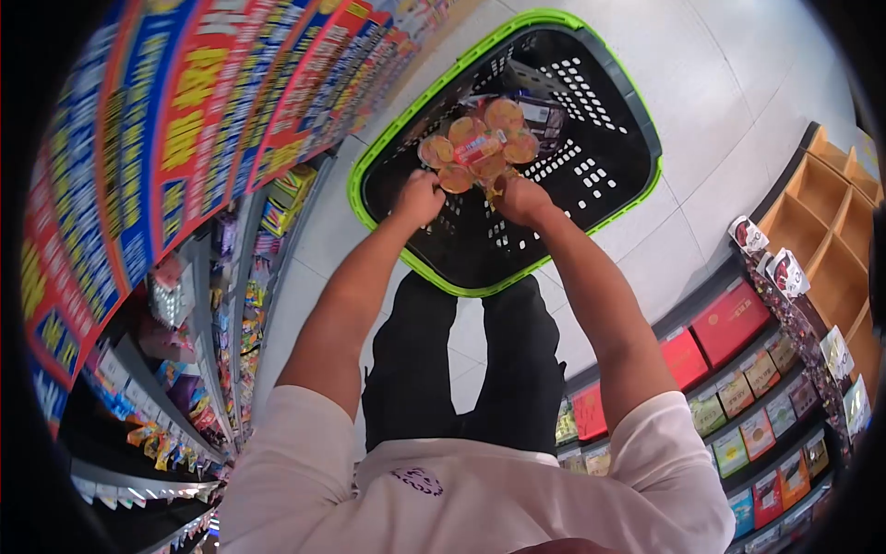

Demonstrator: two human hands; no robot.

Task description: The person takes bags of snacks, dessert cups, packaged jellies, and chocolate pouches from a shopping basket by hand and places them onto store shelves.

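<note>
A clear-wrapped pack of round orange cups [478, 155], with a red and white label at its centre, is over the black shopping basket [506, 20] with a lime-green rim. My left hand [421, 198] is closed at the pack's near left edge. At its near right edge, my right hand [522, 199] pinches a gathered bit of the wrapping. Both sets of fingertips are partly hidden. Behind the pack, a dark package with printed panels [544, 120] lies inside the basket, partly covered.
The basket is on a pale tiled floor [711, 175] in front of my legs. Shelves of colourful snack packets [249, 314] and large promotional signs [194, 111] line the left. To the right are shelves of boxed goods [729, 452] and a wooden compartment rack [812, 208].
</note>
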